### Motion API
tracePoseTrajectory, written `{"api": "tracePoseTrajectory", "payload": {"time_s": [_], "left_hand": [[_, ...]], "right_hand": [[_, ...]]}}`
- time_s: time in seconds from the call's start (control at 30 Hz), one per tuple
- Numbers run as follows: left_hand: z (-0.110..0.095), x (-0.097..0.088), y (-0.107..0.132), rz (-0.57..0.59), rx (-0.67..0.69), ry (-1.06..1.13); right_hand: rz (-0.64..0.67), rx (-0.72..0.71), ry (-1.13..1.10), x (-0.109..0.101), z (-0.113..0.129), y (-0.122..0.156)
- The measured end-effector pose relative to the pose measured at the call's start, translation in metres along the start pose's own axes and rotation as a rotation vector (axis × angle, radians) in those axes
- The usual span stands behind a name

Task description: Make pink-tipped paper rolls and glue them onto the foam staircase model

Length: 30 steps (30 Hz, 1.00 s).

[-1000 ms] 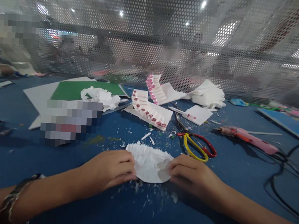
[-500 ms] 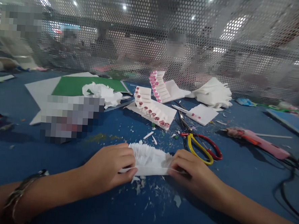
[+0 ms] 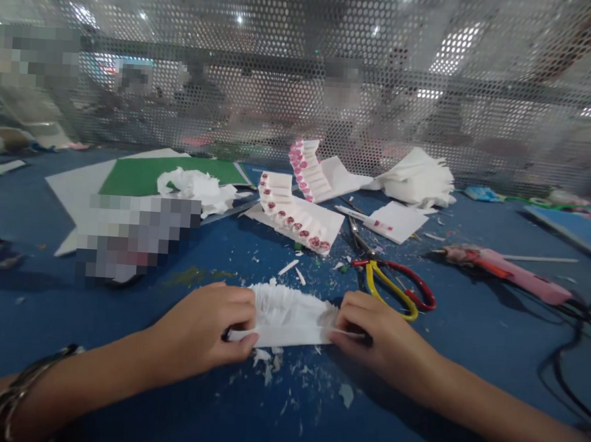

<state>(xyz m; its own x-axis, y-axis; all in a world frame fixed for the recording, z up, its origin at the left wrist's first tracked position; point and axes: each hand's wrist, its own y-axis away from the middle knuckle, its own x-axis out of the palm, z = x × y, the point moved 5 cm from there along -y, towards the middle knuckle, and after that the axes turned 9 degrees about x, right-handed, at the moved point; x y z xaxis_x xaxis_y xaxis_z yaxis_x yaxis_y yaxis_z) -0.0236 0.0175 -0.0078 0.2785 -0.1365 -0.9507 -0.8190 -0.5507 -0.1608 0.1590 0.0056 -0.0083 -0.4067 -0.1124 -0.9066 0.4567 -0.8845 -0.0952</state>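
A strip of white tissue paper [image 3: 294, 317], gathered into fine creases along its far edge and flat along its near edge, stretches between my hands. My left hand [image 3: 219, 323] pinches its left end, thumb in front and fingers curled behind. The right end is gripped by my right hand [image 3: 366, 325], whose fingers are curled in the same way. Scissors [image 3: 392, 283] with one yellow and one red handle lie just beyond my right hand. Small white paper scraps [image 3: 269, 366] are scattered on the table under and around the strip.
Pleated white pieces with dark red tips [image 3: 296, 218] and pink tips [image 3: 306, 171] lie ahead. Behind them are crumpled tissue [image 3: 197, 188], a green sheet [image 3: 133, 173] and a white tissue stack [image 3: 418, 178]. A pink glue gun [image 3: 517, 271] with cable lies right. Perforated metal [image 3: 282, 113] stands behind.
Both hands still hold the tissue strip. They and the strip sit slightly further left in view, as does most of the scene. My left hand's thumb has shifted a little along the near edge.
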Motion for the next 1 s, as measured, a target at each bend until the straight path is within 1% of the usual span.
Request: {"api": "tracePoseTrajectory", "payload": {"time_s": [0.2,0.3,0.4,0.5,0.57,0.63,0.73,0.87,1.0], "left_hand": [[0.002,-0.005,0.003,0.027,-0.048,-0.005],[0.004,-0.006,0.004,0.049,-0.089,-0.042],[0.003,-0.008,0.005,0.052,-0.100,-0.062],[0.001,-0.011,0.004,0.054,-0.090,-0.036],[-0.001,-0.013,0.003,0.063,-0.074,-0.020],[-0.003,-0.014,0.002,0.065,-0.041,-0.018],[-0.006,-0.013,0.001,0.059,-0.007,-0.012],[-0.005,-0.009,0.001,0.081,0.015,0.043],[-0.007,-0.007,0.003,0.137,0.101,0.150]], "right_hand": [[0.046,0.083,0.011,-0.007,-0.001,0.002],[0.026,0.095,0.054,-0.009,-0.001,0.005],[-0.002,0.084,0.118,-0.012,0.001,0.006],[-0.026,0.020,0.172,-0.015,0.011,0.003],[-0.004,-0.031,0.172,-0.013,0.021,-0.001],[0.030,-0.084,0.170,-0.008,0.030,-0.006],[0.035,-0.183,0.178,0.004,0.041,-0.014],[0.032,-0.269,0.157,0.018,0.046,-0.021],[0.070,-0.322,0.134,0.022,0.049,-0.023]]}}
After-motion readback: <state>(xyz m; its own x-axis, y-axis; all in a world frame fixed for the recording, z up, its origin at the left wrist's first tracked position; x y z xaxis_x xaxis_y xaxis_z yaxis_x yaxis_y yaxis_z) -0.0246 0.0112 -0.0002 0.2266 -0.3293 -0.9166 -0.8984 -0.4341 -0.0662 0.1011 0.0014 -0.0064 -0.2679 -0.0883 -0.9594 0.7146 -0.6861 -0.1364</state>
